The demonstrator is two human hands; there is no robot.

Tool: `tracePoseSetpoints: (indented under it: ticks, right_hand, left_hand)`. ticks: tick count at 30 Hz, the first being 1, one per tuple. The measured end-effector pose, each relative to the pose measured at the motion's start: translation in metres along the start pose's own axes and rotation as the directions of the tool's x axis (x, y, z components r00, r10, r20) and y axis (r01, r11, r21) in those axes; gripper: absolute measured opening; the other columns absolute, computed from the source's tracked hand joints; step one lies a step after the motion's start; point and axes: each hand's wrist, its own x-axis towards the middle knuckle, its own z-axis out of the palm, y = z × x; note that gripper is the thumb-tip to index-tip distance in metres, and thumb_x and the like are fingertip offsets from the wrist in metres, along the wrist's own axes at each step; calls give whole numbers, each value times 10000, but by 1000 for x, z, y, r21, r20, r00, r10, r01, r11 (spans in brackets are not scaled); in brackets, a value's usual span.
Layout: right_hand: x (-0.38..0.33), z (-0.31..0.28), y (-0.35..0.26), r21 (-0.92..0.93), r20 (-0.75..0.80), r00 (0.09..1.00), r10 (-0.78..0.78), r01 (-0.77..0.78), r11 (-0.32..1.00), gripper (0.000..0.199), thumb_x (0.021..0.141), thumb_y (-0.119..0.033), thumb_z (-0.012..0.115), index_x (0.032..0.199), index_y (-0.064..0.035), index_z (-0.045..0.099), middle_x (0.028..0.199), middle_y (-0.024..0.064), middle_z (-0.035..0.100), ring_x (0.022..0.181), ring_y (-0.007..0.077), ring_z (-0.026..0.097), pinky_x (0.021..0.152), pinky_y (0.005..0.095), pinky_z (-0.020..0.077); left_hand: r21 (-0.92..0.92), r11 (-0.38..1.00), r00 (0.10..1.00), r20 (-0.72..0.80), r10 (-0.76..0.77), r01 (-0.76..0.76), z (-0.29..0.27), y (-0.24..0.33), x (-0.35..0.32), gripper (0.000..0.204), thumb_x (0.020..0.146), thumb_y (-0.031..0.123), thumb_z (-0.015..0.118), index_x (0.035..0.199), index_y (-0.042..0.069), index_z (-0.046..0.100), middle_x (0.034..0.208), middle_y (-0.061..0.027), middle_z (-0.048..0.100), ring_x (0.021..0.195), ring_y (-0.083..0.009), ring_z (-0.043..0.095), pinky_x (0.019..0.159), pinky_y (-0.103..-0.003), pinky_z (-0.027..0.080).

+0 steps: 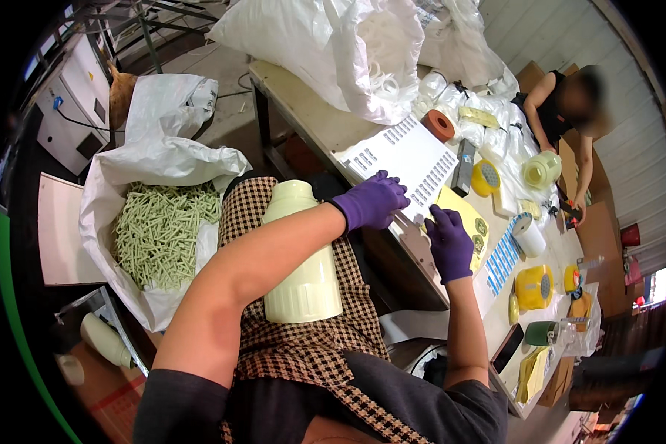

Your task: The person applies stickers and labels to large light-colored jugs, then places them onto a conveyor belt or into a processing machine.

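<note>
My left hand [377, 202], in a purple glove, lies with its fingers stretched over the near edge of a white sheet of small dark labels [428, 159]. Just to the right, my right hand [451, 243], gloved alike, has its fingertips bent together at the corner between that sheet and a yellow sheet with round green stickers [478, 235]. Whatever those fingertips pinch is too small to make out. A cream plastic bottle-shaped jug [303, 288] rests on my lap against the checked apron [359, 314], partly covered by my left forearm.
An open white sack of pale green strips [166, 233] stands at the left. The table holds a brown tape roll [438, 126], a grey block [463, 169], yellow containers [533, 287] and a phone [508, 348]. Across it, a person [562, 111] handles a pale jar [542, 170].
</note>
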Motion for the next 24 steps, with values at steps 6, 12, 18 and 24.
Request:
tracePoseSetpoints:
  ticks: [6,12,18,24]
  right_hand:
    - [10,24,-12,-179,104,990,97,-78,981,223,984,-285,620,1119,-147,730,1080,97,644,855,288,694,699,420,576]
    - [16,35,-6,-318,105,989,101,-62,946,248,992,-297,590,1139,-138,710,1088,105,632,934,316,675,739,450,575]
    - [25,41,31,-76,181,981,75,-63,995,324,1000,-292,583,1246,-119,705,1021,126,670,894,292,678,708,427,560]
    - [49,-9,49,761,114,772,625,-472,445,375,1001,-175,612,1347,-34,652,977,18,675,709,96,553,554,241,446]
  left_hand:
    - [-13,1000,1000,-18,-1,1,3,-5,2,304,881,213,655,1148,81,711,1277,-111,672,1315,-314,552,1138,-476,367]
    - [21,999,999,-35,27,-26,11,-9,10,208,868,217,640,998,90,740,1112,-74,702,1169,-268,611,1065,-425,407]
    - [12,1000,999,-39,28,-28,18,-11,12,204,858,219,641,975,83,739,1080,-69,704,1139,-272,621,1046,-423,422]
    - [-351,933,936,-347,-53,-78,-28,-22,-7,228,869,204,671,1030,56,733,1032,-100,727,1009,-316,674,919,-419,529]
